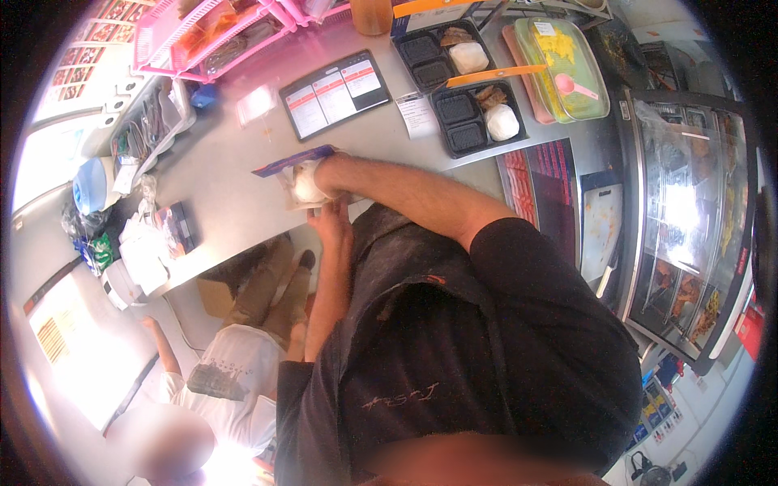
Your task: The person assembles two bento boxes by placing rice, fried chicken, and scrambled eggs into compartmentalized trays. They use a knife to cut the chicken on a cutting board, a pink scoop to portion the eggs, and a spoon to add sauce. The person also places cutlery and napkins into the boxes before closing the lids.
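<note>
A small paper takeaway box (297, 198) with a purple and orange flap (293, 160) is at the counter's near edge, in front of my body. A white rounded mound (307, 185), like the rice in the trays, shows inside it. My left hand (331, 223) grips the box from the near side, its fingers against the lower edge. Reaching in from the right, my right hand (326, 176) is at the box's right side by the mound; its fingers are hidden. Two black compartment trays (463, 121) (425, 50) with white rice mounds and brown meat stand to the right.
A tablet (336, 95) lies on the steel counter (219, 162). Pink baskets (174, 40) stand at the far left. Plastic tubs with yellow food (559, 69) and a pink spoon (574, 85) are far right, beside a glass display case (685, 211). Another person (235, 364) is at the lower left.
</note>
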`<state>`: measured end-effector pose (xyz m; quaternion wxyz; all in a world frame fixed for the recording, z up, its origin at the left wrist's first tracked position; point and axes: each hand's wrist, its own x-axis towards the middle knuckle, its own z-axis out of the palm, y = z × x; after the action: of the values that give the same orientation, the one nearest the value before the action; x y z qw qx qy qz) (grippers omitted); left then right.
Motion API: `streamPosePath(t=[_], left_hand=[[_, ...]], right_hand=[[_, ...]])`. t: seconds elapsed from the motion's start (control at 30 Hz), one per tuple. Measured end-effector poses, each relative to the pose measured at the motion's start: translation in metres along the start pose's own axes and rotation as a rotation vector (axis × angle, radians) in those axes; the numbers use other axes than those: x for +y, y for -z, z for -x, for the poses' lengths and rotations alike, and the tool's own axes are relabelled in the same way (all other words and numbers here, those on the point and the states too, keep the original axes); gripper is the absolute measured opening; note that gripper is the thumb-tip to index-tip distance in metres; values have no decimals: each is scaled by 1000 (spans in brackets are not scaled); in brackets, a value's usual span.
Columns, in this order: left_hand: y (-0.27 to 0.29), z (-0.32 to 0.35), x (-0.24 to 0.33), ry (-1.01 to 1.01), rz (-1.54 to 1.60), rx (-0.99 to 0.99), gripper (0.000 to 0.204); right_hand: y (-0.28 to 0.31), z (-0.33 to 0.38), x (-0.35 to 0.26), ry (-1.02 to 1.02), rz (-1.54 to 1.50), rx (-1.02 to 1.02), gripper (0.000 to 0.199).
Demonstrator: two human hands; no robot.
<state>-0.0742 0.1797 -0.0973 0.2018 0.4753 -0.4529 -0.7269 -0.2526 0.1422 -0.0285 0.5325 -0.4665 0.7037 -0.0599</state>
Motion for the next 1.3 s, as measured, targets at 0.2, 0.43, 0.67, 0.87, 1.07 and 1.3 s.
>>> streamPosePath(t=[0.2, 0.43, 0.67, 0.87, 1.07, 1.3], left_hand=[[-6, 4, 9, 107, 373, 58, 85], [3, -3, -5, -85, -215, -96, 82], [21, -16, -27, -87, -93, -104, 65], [-18, 12, 18, 55, 171, 101, 50], [-17, 13, 24, 215, 453, 84, 75], [31, 12, 3, 262, 379, 90, 85]], right_hand=[[3, 2, 0, -4, 7, 5, 70], [-1, 3, 7, -28, 19, 45, 69], [9, 60, 21, 36, -181, 155, 61], [-7, 138, 86, 411, -978, 333, 38], [-13, 206, 173, 613, -652, 590, 42], [-3, 308, 247, 35, -1241, 707, 43]])
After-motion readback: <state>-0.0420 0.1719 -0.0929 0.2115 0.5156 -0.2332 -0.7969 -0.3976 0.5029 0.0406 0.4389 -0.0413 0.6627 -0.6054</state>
